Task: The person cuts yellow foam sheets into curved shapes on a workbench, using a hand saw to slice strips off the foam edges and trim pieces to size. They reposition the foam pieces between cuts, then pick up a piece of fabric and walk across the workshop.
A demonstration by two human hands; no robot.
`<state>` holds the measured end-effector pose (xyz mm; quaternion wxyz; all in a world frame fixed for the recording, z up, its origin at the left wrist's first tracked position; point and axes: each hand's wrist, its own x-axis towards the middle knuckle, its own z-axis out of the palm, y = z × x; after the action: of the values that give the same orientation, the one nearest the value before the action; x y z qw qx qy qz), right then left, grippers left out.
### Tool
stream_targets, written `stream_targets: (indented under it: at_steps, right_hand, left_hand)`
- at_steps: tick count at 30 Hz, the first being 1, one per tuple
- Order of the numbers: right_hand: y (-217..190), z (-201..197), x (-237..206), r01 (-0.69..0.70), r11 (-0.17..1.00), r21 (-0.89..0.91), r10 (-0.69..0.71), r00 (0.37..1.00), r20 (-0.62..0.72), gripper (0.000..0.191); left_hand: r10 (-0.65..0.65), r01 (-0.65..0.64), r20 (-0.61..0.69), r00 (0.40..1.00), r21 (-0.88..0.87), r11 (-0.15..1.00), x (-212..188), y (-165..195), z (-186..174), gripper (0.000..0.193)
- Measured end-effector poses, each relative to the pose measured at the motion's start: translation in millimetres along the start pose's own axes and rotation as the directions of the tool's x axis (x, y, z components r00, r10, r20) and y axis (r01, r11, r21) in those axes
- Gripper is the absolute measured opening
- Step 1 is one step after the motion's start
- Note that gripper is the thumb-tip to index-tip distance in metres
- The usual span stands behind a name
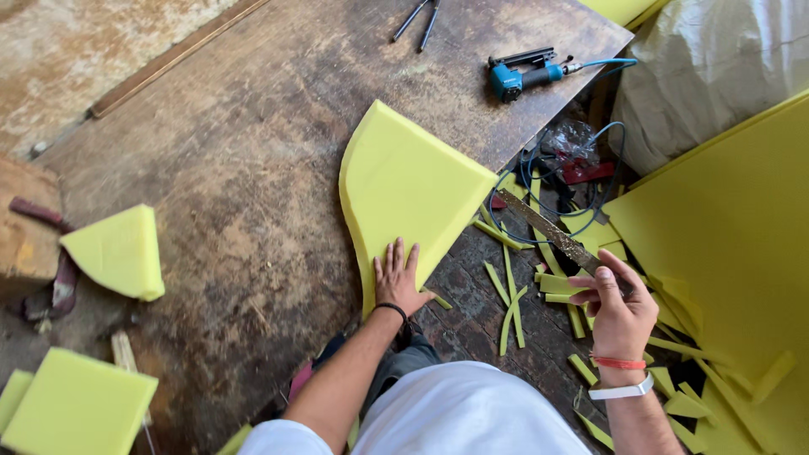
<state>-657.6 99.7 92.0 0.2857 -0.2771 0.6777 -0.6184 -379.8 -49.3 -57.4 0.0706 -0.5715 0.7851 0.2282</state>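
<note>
A curved yellow foam piece lies on the worn wooden worktable, its right corner hanging over the table's edge. My left hand presses flat on the foam's near end, fingers spread. My right hand grips the handle of a long rusty blade off the table's right side. The blade points up-left toward the foam's right corner, its tip close to that corner.
A blue pneumatic stapler with a hose lies at the table's far right, pliers beyond it. Two more foam pieces sit at the left. Foam strips litter the floor. A large foam sheet stands at right.
</note>
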Motion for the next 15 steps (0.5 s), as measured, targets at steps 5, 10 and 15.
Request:
stream_targets:
  at_steps: [5, 10, 15]
  right_hand:
    - [-2, 29, 24, -0.045, 0.999, 0.005, 0.045, 0.998, -0.048, 0.034]
    - [8, 51, 49, -0.094, 0.995, 0.013, 0.095, 0.995, -0.041, 0.032]
    - [14, 77, 62, -0.040, 0.984, 0.175, 0.045, 0.999, -0.025, 0.033]
  left_hand:
    - [0.080, -0.070, -0.049, 0.996, 0.173, 0.982, 22, -39, -3, 0.111]
    - [0.068, -0.072, 0.031, 0.997, 0.164, 0.984, 29, -85, -19, 0.110]
    - [0.049, -0.046, 0.118, 0.992, -0.031, 0.998, 30, -95, -36, 0.097]
